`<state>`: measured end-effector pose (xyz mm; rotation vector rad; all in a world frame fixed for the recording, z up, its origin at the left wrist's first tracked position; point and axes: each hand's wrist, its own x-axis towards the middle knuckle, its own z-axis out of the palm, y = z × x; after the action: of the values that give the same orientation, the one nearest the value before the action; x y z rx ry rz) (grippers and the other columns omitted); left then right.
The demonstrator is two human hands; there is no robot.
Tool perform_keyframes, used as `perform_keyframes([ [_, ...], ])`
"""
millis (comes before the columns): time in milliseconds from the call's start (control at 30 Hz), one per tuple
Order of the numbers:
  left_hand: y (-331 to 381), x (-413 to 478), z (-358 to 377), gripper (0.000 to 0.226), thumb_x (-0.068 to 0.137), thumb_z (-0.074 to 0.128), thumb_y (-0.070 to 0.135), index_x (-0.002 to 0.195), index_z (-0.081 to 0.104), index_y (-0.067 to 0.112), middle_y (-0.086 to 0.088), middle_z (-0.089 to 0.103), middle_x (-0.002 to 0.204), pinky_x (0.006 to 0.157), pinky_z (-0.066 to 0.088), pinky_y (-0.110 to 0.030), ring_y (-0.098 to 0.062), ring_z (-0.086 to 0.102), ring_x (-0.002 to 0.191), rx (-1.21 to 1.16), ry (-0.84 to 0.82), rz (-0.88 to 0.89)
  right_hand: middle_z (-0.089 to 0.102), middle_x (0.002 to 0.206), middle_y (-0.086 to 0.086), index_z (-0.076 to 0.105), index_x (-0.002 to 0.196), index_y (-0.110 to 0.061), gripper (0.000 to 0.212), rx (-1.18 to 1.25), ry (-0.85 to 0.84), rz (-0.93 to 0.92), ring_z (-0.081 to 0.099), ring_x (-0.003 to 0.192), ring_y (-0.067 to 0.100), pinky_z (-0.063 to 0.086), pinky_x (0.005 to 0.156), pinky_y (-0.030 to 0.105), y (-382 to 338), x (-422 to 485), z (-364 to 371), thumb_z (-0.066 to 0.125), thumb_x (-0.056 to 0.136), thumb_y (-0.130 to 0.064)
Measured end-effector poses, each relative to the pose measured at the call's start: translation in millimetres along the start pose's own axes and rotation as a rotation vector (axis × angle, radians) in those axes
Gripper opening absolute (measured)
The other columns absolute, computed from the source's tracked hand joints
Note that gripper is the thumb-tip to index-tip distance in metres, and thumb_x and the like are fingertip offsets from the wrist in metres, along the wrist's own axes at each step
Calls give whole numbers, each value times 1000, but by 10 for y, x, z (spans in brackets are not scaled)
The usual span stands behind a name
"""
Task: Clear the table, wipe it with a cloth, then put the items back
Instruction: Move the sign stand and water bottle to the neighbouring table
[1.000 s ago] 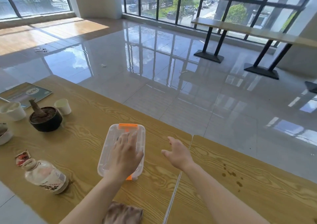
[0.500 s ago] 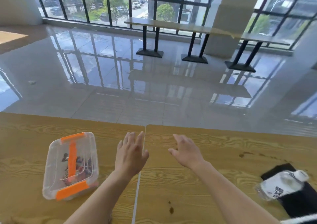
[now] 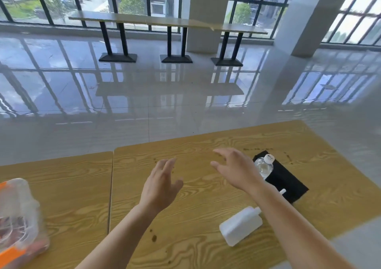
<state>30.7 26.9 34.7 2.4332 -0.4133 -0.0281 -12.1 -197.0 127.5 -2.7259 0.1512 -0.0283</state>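
Two wooden tables stand edge to edge; the right table [image 3: 206, 145] carries dark stains. My left hand [image 3: 161, 184] hovers over it with fingers spread, holding nothing. My right hand [image 3: 235, 168] is also open, just left of a clear water bottle [image 3: 264, 166] that lies on a black flat item [image 3: 288, 182]. A white plastic bottle [image 3: 240, 225] lies on its side under my right forearm. A clear box with orange clips [image 3: 18, 213] sits on the left table at the frame's left edge, blurred.
Beyond the tables lies a glossy tiled floor [image 3: 165, 95]. A long bench table [image 3: 165, 22] on black pedestals stands by the windows, with a white pillar [image 3: 309, 17] at the right. The right table's near-right corner ends close to my right arm.
The view has swung right. My left hand came off the clear box, which now sits far left. Both hands moved over the right table, and the water bottle and white bottle came into view.
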Motion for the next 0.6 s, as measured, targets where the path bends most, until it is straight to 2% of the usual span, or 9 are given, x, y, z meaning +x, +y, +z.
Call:
perform_keyframes([
  [133, 470, -122, 385, 66, 90, 62, 42, 150, 35, 29, 7, 43, 147, 99, 38, -27, -14, 44, 132, -91, -119, 59, 63, 132, -8, 59, 136, -24, 41, 56, 32, 5, 57, 118, 8, 44, 97, 26, 460, -253, -373, 62, 97, -35],
  [267, 862, -257, 684, 71, 79, 62, 54, 145, 41, 38, 17, 44, 142, 101, 38, -27, -5, 44, 129, -211, -333, 139, 68, 119, -12, 65, 128, -26, 32, 129, 76, 37, 61, 104, 2, 43, 82, 16, 985, -444, -560, 59, 98, -35],
  [333, 993, -309, 824, 74, 72, 62, 55, 142, 43, 39, 19, 46, 140, 102, 39, -26, -2, 44, 128, -204, -412, 186, 70, 115, -13, 67, 126, -27, 30, 152, 68, 62, 62, 100, 3, 45, 80, 19, 1242, -522, -585, 58, 99, -36],
  [433, 1112, -351, 1016, 72, 72, 68, 57, 139, 49, 38, 19, 56, 132, 103, 40, -25, 1, 50, 122, -174, -429, 174, 69, 107, -15, 67, 125, -29, 28, 187, 61, 109, 63, 98, 5, 53, 84, 32, 1591, -603, -557, 58, 99, -36],
  [500, 1171, -369, 1116, 62, 77, 71, 57, 134, 56, 37, 19, 64, 120, 100, 45, -28, 1, 56, 115, -204, -403, 128, 70, 108, -14, 67, 124, -29, 28, 198, 94, 177, 64, 98, 6, 54, 85, 35, 1805, -597, -505, 60, 98, -35],
  [600, 1273, -401, 1223, 26, 87, 67, 43, 113, 70, 37, 20, 72, 96, 86, 53, -32, 2, 64, 94, -251, -319, 136, 71, 113, -9, 67, 124, -24, 30, 220, 135, 284, 63, 100, 7, 53, 85, 31, 2107, -487, -403, 63, 96, -35],
])
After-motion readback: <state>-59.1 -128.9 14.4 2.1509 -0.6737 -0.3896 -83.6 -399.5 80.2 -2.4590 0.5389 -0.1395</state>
